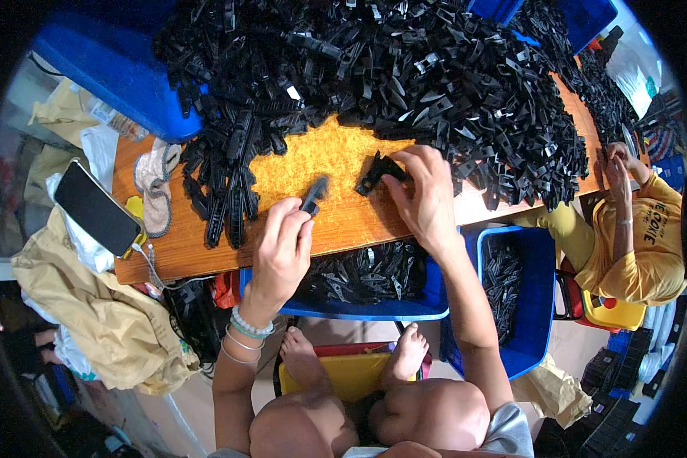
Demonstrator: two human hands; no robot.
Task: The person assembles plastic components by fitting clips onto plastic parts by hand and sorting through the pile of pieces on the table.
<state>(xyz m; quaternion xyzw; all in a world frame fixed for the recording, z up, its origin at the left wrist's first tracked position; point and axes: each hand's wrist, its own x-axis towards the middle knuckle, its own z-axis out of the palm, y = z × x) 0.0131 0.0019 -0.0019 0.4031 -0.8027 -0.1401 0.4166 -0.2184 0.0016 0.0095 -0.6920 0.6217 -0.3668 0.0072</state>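
Observation:
My left hand [279, 248] is closed, pinching a narrow black plastic piece [314, 195] that juts up past the fingertips over the wooden table. To its right, the bent fingers of my right hand [426, 195] are closed on a black plastic clip part [374, 175] at the table surface. Whether that is one part or two together is hard to tell. Beyond both hands rises a large heap of similar black plastic parts [374, 69], some long and ridged, others short and flat.
Below the table edge [336, 235] sits a blue bin [374, 307] of black clips; another blue bin [538, 305] stands right of it. A phone [98, 206] with a cable and a cloth strip [157, 187] lie left. A co-worker in yellow [626, 237] sits at right.

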